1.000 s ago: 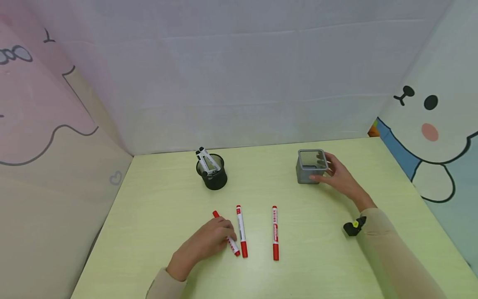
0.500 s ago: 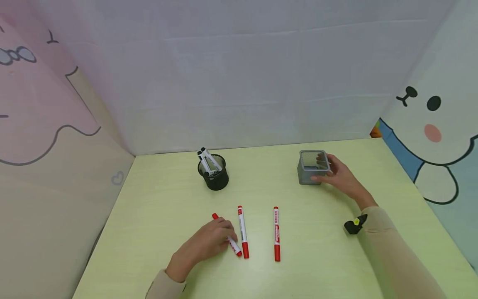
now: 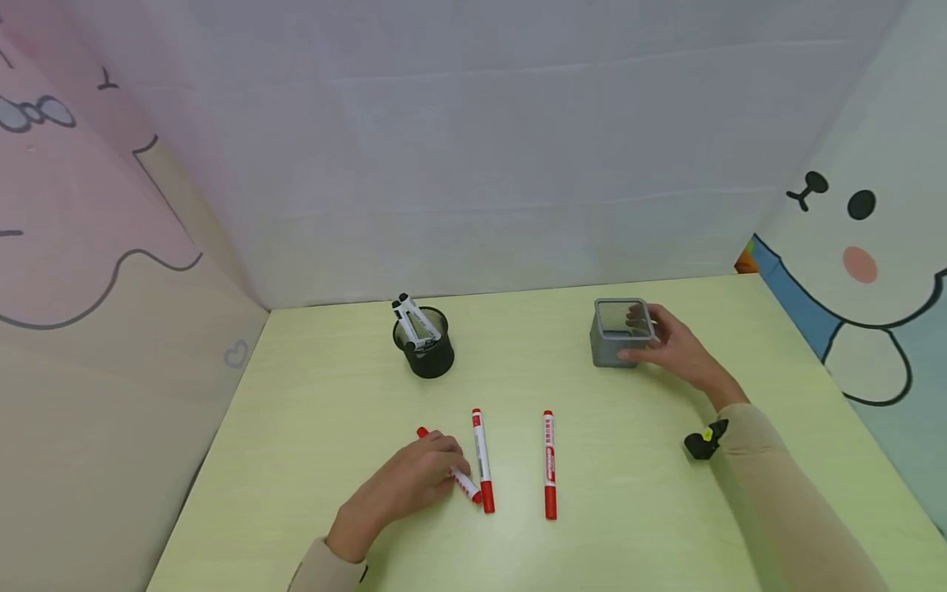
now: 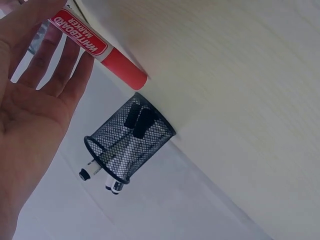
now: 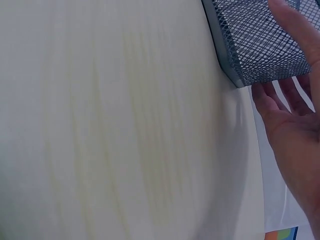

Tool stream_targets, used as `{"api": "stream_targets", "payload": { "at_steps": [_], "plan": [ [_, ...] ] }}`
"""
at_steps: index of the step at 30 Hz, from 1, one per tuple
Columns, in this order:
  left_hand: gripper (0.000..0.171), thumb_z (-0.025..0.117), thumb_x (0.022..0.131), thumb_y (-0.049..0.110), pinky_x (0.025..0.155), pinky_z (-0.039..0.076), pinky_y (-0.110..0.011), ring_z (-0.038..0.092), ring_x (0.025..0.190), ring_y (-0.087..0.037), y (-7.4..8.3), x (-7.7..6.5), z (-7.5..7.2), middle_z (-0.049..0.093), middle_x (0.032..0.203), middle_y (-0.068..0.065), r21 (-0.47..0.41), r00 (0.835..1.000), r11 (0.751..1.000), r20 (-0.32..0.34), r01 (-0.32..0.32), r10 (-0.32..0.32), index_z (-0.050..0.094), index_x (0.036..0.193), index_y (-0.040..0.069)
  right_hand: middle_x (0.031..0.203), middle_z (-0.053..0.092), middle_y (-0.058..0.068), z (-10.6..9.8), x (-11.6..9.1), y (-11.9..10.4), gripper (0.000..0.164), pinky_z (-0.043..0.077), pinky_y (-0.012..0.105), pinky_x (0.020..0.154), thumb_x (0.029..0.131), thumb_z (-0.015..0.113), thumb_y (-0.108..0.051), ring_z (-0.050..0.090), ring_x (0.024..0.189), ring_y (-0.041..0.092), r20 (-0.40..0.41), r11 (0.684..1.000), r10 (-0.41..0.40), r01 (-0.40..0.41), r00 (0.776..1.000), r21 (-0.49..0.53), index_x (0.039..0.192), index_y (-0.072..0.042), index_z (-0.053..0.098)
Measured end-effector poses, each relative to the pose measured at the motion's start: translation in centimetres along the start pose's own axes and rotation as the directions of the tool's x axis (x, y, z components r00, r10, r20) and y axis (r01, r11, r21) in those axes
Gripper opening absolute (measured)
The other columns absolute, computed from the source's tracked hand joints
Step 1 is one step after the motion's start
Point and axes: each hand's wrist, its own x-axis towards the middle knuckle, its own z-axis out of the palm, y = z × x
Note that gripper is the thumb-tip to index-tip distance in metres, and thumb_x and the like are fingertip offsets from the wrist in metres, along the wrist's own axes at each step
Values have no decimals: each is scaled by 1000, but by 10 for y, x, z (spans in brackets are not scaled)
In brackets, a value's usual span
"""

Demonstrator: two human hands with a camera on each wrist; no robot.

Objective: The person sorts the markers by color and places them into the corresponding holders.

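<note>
In the head view, my left hand is over the table's near middle, pinching a red-and-white whiteboard marker between thumb and fingers. Its red cap and printed label show in the left wrist view. Just right of it lie two more red-and-white markers: one close to the held marker's lower end, the other farther right. At the back right, my right hand grips a grey square mesh pen holder by its right side, thumb in front and fingers behind. The holder stands upright on the table.
A round black mesh pen cup with several black-and-white markers leaning in it stands at the back left. The pale wood-look table ends against a white cloth backdrop, with cartoon-printed panels on both sides.
The marker in my left hand has turned slightly to a flatter slant, its lower end shifting right towards the neighbouring marker. My right hand keeps its grip on the mesh holder.
</note>
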Motion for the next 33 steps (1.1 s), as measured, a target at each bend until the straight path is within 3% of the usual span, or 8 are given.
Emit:
{"api": "stream_targets", "payload": {
  "at_steps": [9,15,19,33],
  "plan": [
    [23,84,84,3,82,56,-23,60,97,-13,1,1,-3,67,101,5,-24,995,1000,-100,-16,14,78,103,13,150,42,23,-1,3,4,79,51,15,90,90,78,-1,53,122,8,0,1000,-2,2,1000,6,154,-2,32],
    [24,84,85,4,84,56,-22,60,98,-12,1,3,-6,67,104,5,-51,991,999,-130,8,-14,77,106,14,151,41,24,-1,3,4,81,50,14,90,90,79,-2,54,119,4,-3,1000,6,-6,1000,-1,155,-2,30],
    [25,84,85,4,82,56,-23,60,97,-13,2,6,-6,68,105,5,-39,987,999,-160,-6,0,77,107,14,151,41,24,-1,2,4,81,50,14,89,90,79,-2,54,119,3,-6,1000,8,-8,1000,-6,154,-2,31],
    [28,86,82,4,81,58,-24,64,95,-13,9,24,-7,69,105,1,-25,952,996,-299,-82,71,75,108,10,150,43,24,-1,2,5,76,50,14,89,90,79,-2,55,118,4,-11,1000,6,-6,1000,-18,151,-1,33]
  ]
}}
